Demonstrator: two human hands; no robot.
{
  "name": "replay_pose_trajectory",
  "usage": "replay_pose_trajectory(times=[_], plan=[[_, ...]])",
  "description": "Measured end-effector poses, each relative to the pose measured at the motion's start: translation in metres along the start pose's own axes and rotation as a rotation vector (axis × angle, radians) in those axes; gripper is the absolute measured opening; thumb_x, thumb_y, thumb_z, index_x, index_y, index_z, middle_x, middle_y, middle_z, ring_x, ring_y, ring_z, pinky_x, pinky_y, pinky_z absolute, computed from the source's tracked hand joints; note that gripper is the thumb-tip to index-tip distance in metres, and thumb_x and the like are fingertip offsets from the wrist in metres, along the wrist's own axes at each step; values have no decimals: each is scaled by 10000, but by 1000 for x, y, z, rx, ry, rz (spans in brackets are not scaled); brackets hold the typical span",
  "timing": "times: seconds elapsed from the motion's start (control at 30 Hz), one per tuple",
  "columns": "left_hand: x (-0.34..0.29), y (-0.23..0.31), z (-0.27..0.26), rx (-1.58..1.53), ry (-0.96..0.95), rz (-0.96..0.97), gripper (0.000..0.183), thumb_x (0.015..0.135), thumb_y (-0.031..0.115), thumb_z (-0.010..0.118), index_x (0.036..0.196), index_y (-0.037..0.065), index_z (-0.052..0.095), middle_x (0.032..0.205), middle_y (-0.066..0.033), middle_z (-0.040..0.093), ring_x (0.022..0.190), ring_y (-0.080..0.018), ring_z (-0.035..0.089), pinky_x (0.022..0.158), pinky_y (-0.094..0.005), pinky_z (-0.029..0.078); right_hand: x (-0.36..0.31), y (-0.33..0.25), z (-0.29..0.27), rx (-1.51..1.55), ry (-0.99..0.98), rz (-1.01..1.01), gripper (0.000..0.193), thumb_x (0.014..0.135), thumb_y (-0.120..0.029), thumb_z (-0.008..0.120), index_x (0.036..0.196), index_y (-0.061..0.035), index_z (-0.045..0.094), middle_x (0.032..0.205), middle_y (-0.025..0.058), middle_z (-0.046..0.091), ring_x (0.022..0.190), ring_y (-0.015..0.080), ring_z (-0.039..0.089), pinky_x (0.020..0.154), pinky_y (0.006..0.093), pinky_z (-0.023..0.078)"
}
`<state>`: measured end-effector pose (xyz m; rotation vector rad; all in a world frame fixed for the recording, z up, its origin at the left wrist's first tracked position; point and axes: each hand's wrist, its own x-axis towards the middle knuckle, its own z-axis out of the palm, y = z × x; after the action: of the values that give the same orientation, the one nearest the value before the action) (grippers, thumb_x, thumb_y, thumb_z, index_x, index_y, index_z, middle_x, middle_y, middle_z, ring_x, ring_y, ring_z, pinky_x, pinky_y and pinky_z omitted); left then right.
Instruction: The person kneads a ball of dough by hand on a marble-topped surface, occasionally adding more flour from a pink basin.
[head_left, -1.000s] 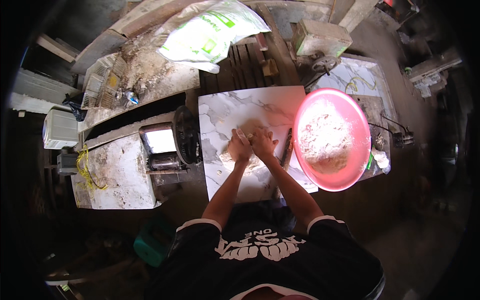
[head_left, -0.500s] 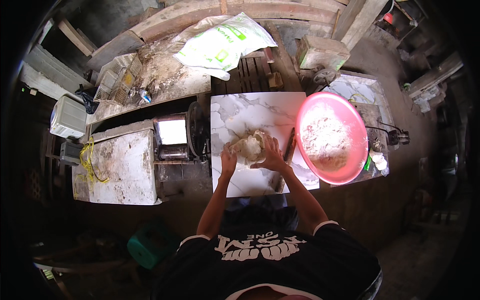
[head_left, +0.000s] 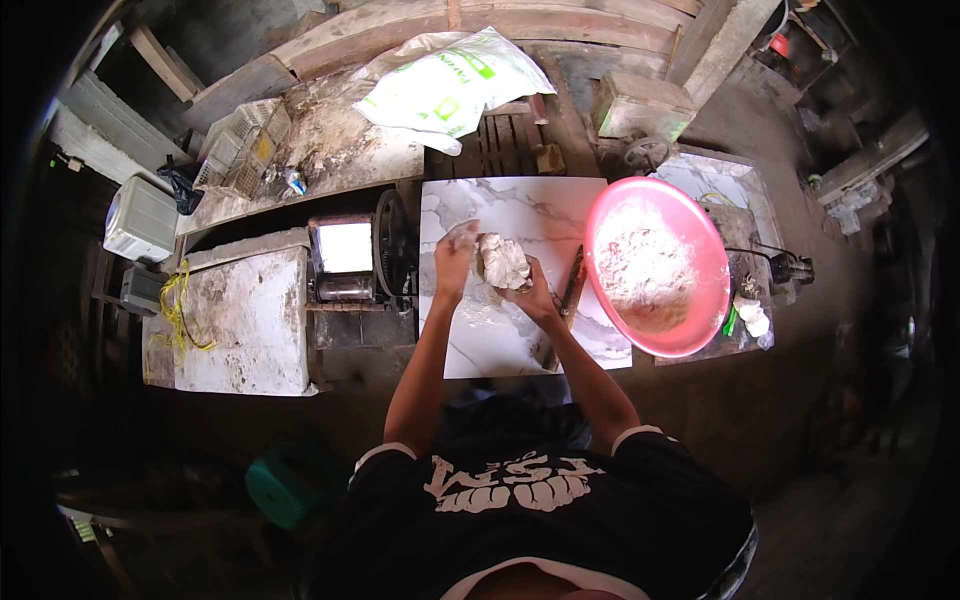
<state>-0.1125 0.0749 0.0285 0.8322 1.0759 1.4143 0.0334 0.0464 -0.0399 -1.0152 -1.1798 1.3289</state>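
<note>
The pale, lumpy dough (head_left: 503, 263) is between my two hands, over the middle of the marble-patterned table (head_left: 480, 350), left of the pink basin (head_left: 672, 349). My right hand (head_left: 537, 293) is at its lower right side, fingers curled round that edge and grasping it. My left hand (head_left: 456, 252) is just beside its left side, the fingers raised, loose and released (they are blurred, so I cannot tell whether a fingertip brushes the dough). Nor can I tell whether the lump rests on the table or is lifted a little. Floury crumbs (head_left: 478, 318) lie scattered on the surface below it. A dark stick (head_left: 573, 283) lies slantwise between my right hand and the basin, which holds a heap of pale flour (head_left: 647, 258). Beyond the table's left edge stands a roller machine (head_left: 345, 289) with a dark wheel (head_left: 390, 246).
</note>
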Motion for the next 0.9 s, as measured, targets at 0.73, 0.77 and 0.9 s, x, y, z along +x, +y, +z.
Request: replay_pose_trajectory(times=[0.73, 0.77, 0.9], plan=[[-27, -51, 23, 643, 14, 311, 280, 811, 164, 351, 671, -28, 498, 662, -186, 522, 660, -361, 477, 606, -413, 375, -14, 20, 45, -51, 551, 9, 320, 848, -251, 370, 961, 11, 514, 889, 162, 559, 851, 242, 521, 768, 321, 379], [-32, -51, 19, 683, 28, 351, 265, 807, 158, 354, 682, -24, 501, 682, -187, 523, 667, -356, 475, 611, -410, 376, -16, 23, 46, -59, 576, -22, 307, 843, -239, 377, 946, 14, 517, 866, 165, 562, 832, 249, 526, 754, 325, 385], [-58, -38, 18, 741, 57, 548, 239, 804, 129, 354, 688, -25, 494, 674, -169, 500, 631, -323, 484, 584, -378, 386, -31, 23, 39, -334, 493, -124, 221, 789, -160, 400, 831, 20, 520, 742, 171, 545, 723, 294, 510, 681, 365, 383]])
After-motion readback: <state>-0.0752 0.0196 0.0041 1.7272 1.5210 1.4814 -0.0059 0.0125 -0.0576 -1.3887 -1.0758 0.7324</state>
